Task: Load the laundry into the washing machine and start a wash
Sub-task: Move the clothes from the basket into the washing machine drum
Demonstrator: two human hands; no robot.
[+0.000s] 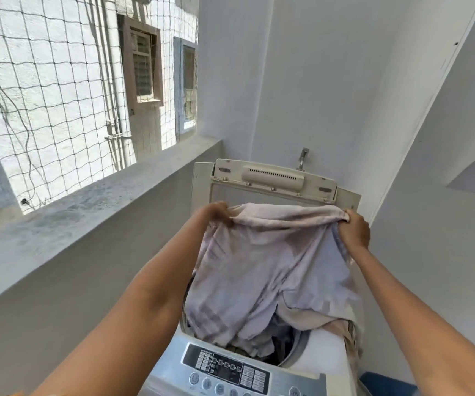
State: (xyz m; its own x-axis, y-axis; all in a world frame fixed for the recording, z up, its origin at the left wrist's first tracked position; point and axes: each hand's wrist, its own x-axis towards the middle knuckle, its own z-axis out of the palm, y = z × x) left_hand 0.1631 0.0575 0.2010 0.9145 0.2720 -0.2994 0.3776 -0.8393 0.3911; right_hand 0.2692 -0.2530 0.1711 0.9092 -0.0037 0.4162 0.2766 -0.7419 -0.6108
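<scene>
The washer (259,364) stands with its lid (273,178) up, so the drum is ready for clothes. A person holds a big pale cloth (264,270) up over the drum. The left hand (216,214) grips one top corner with curled fingers. The right hand (354,230) grips the other top corner the same way. The cloth hangs down between the two hands, and its bottom part is already inside the drum. Under it some darker clothes (280,335) lie in the drum, so part of the load looks to be in.

The job is only partly done. I think the cloth must next be let go so it drops all the way in. A bit of cloth hangs over the right edge of the washer and should be tucked in too. Then the lid has to be shut. Last, the buttons on the panel (230,370) need a press to start the wash. I cannot tell if more laundry waits out of view.
</scene>
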